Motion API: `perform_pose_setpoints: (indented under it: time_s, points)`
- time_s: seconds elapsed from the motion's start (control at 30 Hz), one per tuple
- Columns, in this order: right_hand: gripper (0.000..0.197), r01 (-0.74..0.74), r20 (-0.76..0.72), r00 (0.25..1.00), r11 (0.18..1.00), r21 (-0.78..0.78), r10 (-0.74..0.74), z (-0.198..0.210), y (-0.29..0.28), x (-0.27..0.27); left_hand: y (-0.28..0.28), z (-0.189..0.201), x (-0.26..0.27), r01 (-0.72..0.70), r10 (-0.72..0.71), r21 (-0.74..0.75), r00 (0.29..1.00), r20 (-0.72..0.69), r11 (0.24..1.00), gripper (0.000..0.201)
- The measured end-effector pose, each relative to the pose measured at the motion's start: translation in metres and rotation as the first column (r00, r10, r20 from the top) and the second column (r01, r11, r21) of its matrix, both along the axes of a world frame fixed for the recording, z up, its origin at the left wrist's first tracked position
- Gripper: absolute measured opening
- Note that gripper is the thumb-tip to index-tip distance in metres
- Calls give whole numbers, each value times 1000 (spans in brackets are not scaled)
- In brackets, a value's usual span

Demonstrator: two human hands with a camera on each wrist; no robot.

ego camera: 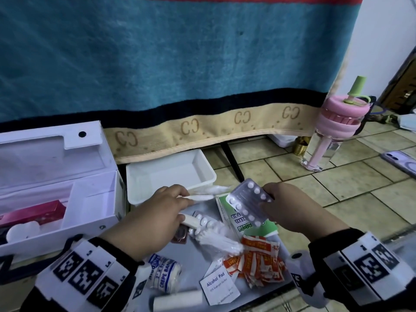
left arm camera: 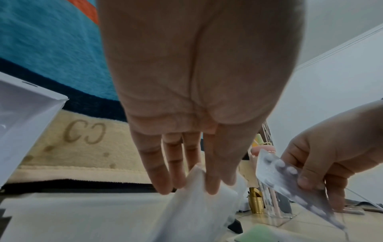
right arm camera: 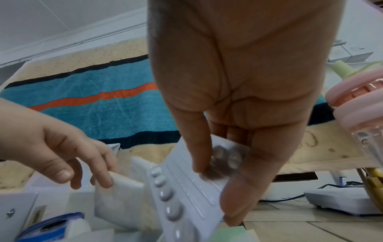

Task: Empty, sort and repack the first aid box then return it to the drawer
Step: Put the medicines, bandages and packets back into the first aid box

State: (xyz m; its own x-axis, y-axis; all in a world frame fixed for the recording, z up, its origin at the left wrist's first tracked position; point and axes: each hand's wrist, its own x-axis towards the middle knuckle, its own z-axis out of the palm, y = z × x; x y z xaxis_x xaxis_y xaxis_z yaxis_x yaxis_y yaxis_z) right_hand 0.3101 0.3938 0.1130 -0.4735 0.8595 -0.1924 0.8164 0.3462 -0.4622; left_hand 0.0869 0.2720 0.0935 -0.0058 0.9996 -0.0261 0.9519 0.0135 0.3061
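The white first aid box [ego camera: 90, 212] lies open at the left, a pink carton [ego camera: 36, 212] in it. My left hand [ego camera: 186, 199] pinches a white gauze packet [ego camera: 202, 197] near the white tray [ego camera: 202, 163]; the left wrist view shows thumb and fingers [left arm camera: 213, 183] on the packet [left arm camera: 196, 209]. My right hand [ego camera: 265, 201] holds a silver blister pack [ego camera: 245, 206] of white tablets above the pile, with the thumb [right arm camera: 199, 157] on top of the pack [right arm camera: 182, 185]. A second blister pack [ego camera: 202, 224] lies under my left hand.
On the grey sheet [ego camera: 193, 266] lie a crepe bandage roll [ego camera: 164, 271], an alcohol pad [ego camera: 219, 287], orange plasters [ego camera: 258, 260], a bag of cotton swabs [ego camera: 216, 239] and a green leaflet [ego camera: 247, 224]. A pink bottle [ego camera: 333, 124] and a phone [ego camera: 400, 161] stand on the tiled floor at right.
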Motion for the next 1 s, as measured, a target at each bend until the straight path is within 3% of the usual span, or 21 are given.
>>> perform_pose_setpoints:
  time_s: [0.17, 0.3, 0.4, 0.57, 0.73, 0.8, 0.87, 0.93, 1.0]
  points:
    - [22, -18, 24, 1000, 1000, 2, 17, -2, -1, -2, -17, 14, -6, -22, 22, 6, 1000, 5, 1000, 33]
    - [21, -25, 11, 1000, 1000, -6, 25, 1, 0, -7, -29, 18, -13, -62, 57, -82, 997, -58, 995, 23]
    - [24, -41, -71, 997, 999, -9, 40, 8, -4, -16, -30, 20, -8, -111, 108, -144, 994, -28, 983, 23]
    - [7, -113, -328, 942, 987, -114, 70, 16, -13, -40, -13, 25, 15, -264, 267, -45, 932, 244, 963, 27]
    - [12, -216, -358, 921, 967, -137, 156, 11, -16, -58, -2, 23, 12, -403, 358, -20, 786, 504, 915, 17]
    - [13, -200, -266, 950, 974, -110, 165, 6, -10, -58, -4, 20, 7, -428, 396, -58, 765, 507, 902, 17]
    - [20, -192, -44, 980, 981, 0, 192, -1, -2, -55, -7, 15, 4, -447, 445, -125, 739, 506, 886, 16]
    - [27, -249, 176, 957, 965, 83, 232, -8, 2, -54, -9, 10, 2, -473, 494, -184, 699, 517, 862, 14]
    - [25, -285, 284, 923, 957, 57, 259, -16, 1, -57, -10, 5, -1, -498, 532, -228, 639, 555, 836, 12]
